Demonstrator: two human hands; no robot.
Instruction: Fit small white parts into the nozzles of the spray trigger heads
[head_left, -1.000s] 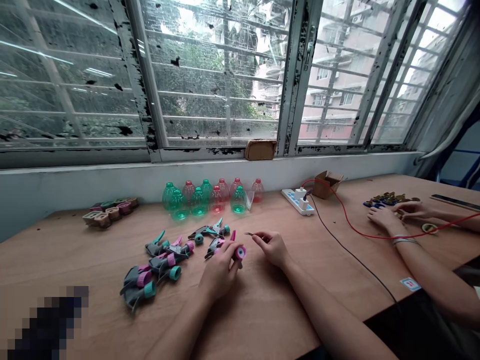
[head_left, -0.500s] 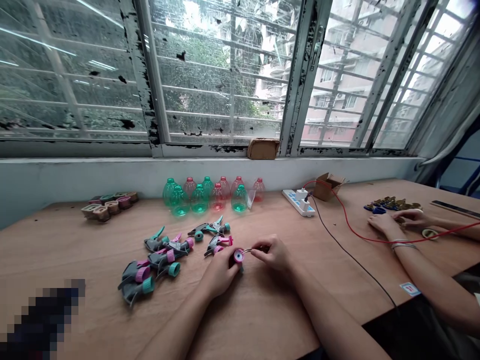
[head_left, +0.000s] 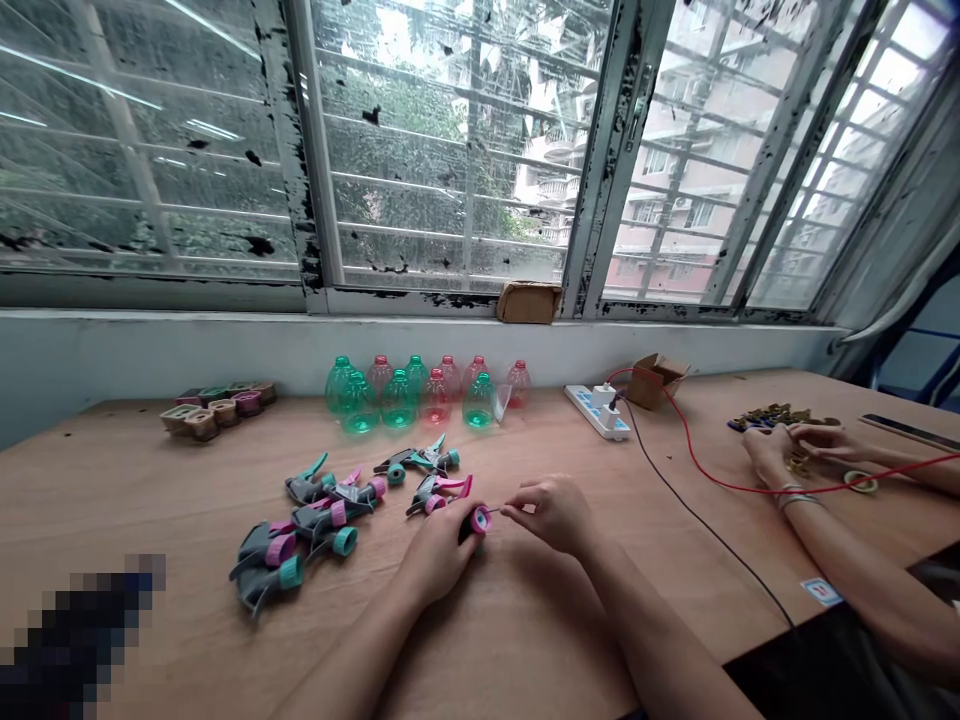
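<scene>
My left hand [head_left: 444, 553] is closed around a trigger spray head, and its pink screw collar [head_left: 481, 519] faces right with a pale round opening. My fingers hide most of the spray head's body. My right hand [head_left: 553, 513] pinches a thin, slender piece [head_left: 494, 511] whose tip reaches the collar's opening. Whether that piece is a tube or a tool I cannot tell. Just beyond my left hand lies a grey spray head with a pink trigger [head_left: 442, 490]. Several more grey spray heads [head_left: 322, 515] with pink or teal collars lie to the left.
Several green and pink clear bottles [head_left: 399, 402] stand along the wall. A power strip [head_left: 598, 412] with a red and a black cable is to their right. Small containers [head_left: 217, 410] sit at far left. A co-worker's hands [head_left: 780, 455] handle small gold-coloured parts at right.
The collar in my left hand has turned a little more to the right. My right hand and the thin piece have shifted slightly. The co-worker's hands have moved a little.
</scene>
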